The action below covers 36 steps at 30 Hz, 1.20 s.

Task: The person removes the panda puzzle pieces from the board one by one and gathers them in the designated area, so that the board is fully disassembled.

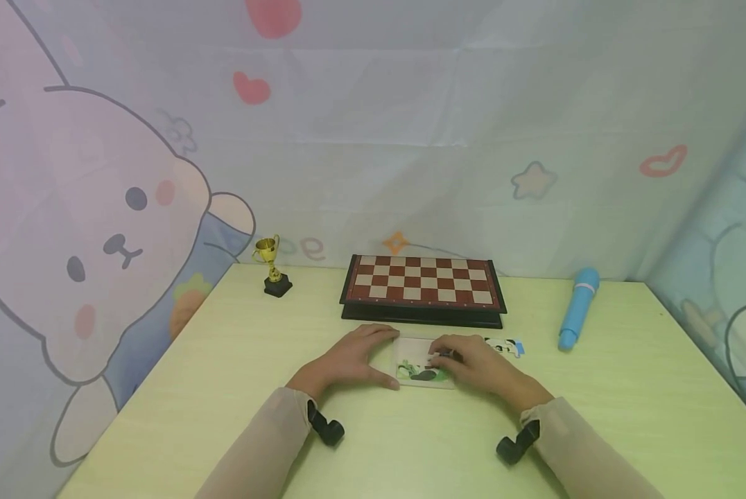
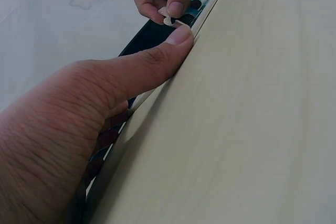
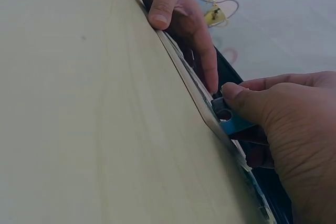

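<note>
A flat puzzle board [image 1: 410, 351] with a green-and-black panda picture along its near part lies on the table. My left hand [image 1: 357, 357] holds its left side, the thumb at the near corner and a finger at the far corner. Over the right part of the board, my right hand [image 1: 473, 364] pinches a small black-and-white puzzle piece [image 2: 169, 21] between thumb and fingers. That hand covers much of the piece. Beside it on the right lie panda-printed puzzle pieces [image 1: 507, 346] with a blue edge, partly hidden; how many, I cannot tell.
A folded red-and-white chessboard box [image 1: 423, 315] stands just behind the puzzle board. A gold trophy cup [image 1: 273, 267] is at the far left, and a blue toy microphone [image 1: 579, 308] lies on the right. A printed cloth [image 1: 379, 138] hangs behind the pale table [image 1: 223, 388].
</note>
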{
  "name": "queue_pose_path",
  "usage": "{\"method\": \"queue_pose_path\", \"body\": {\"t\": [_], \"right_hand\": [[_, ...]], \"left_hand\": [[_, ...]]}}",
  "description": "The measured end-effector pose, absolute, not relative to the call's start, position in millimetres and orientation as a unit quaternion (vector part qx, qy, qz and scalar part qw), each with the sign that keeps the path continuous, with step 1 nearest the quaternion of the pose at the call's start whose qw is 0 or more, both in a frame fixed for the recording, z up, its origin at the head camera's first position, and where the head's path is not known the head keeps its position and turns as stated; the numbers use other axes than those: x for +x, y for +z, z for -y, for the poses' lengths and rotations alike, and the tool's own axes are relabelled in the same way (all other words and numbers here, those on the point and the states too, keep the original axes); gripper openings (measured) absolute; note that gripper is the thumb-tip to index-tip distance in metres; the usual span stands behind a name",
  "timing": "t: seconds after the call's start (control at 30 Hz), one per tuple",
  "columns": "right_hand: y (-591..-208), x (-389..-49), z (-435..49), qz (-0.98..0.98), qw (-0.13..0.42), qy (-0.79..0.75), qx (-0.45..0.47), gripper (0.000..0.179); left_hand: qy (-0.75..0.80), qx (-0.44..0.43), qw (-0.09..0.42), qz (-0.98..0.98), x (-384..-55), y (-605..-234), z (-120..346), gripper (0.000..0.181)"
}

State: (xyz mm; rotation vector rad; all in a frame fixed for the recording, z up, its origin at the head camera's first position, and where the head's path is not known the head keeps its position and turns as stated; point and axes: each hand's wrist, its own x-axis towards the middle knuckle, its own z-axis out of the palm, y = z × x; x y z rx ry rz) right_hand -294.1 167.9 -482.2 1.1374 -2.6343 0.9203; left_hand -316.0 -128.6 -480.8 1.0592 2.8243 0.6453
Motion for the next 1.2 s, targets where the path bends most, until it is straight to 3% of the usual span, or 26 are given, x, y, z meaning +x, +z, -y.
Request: {"method": "queue_pose_path", "body": {"t": [0.3,0.47,0.83,1.2], "right_hand": [[-482.2,-295.4,-171.2,0.872,0.072,0.309,0.373,0.015],[-477.4,-294.5,-181.4,0.865,0.106,0.325,0.368,0.016],[-484.0,-283.5,-257.5,0.894,0.145,0.313,0.287,0.016],[-496.6,-279.1,-296.1,0.879,0.182,0.295,0.329,0.024]], "left_hand": [[0.201,0.341,0.032,-0.918,-317.2,-480.6,128.2,0.104],[0.203,0.346,0.031,-0.916,-318.4,-482.3,127.4,0.103],[0.199,0.345,0.031,-0.917,-320.5,-485.0,127.0,0.107],[0.203,0.347,0.027,-0.915,-320.8,-486.3,129.9,0.106]]}}
